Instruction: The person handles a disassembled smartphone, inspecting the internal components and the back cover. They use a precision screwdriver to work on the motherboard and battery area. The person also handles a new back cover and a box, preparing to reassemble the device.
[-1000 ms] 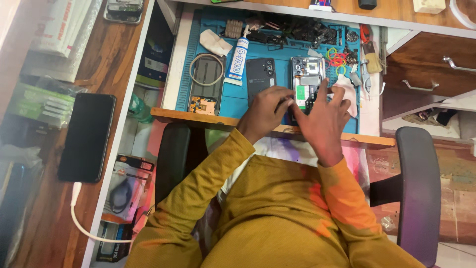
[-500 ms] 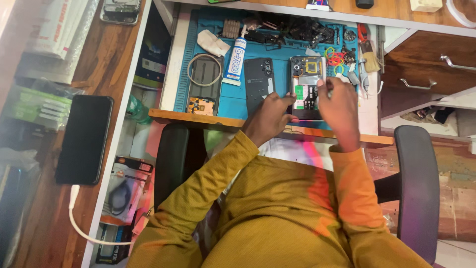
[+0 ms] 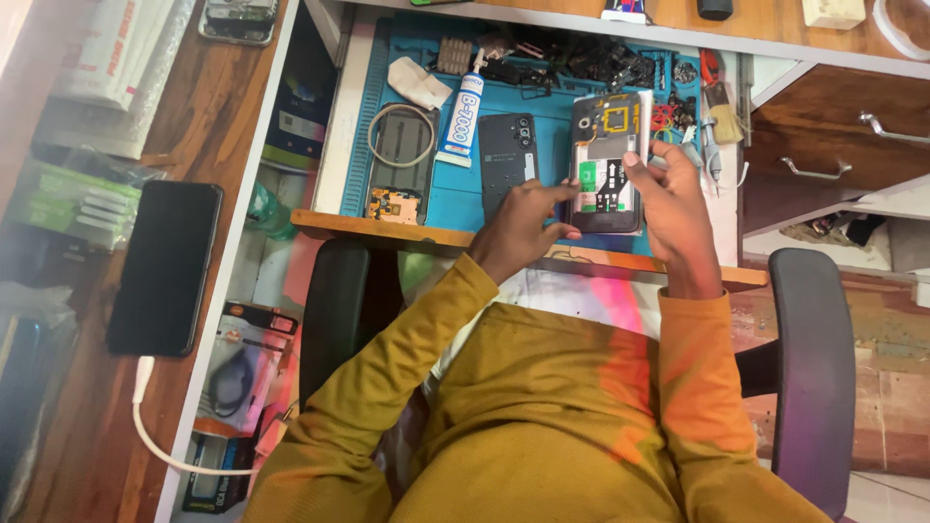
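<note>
Two hands grip an opened grey smartphone with exposed internals (image 3: 607,163) above the blue work mat (image 3: 465,199): left hand (image 3: 520,228) fingertips pinching its edge, right hand (image 3: 673,208) fingers curled around its side.

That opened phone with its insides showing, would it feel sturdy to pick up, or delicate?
Probably delicate: the opened phone shows bare boards and thin parts. It looks stiff and flat, so unlikely to bend or roll. Both the left hand and right hand grip its edges, suggesting care.

— What can't you make out from here?
— My left hand (image 3: 518,228) covers the opened phone's (image 3: 608,160) lower left edge; the small parts (image 3: 581,58) behind it are probably screws, too tiny to tell.
</note>
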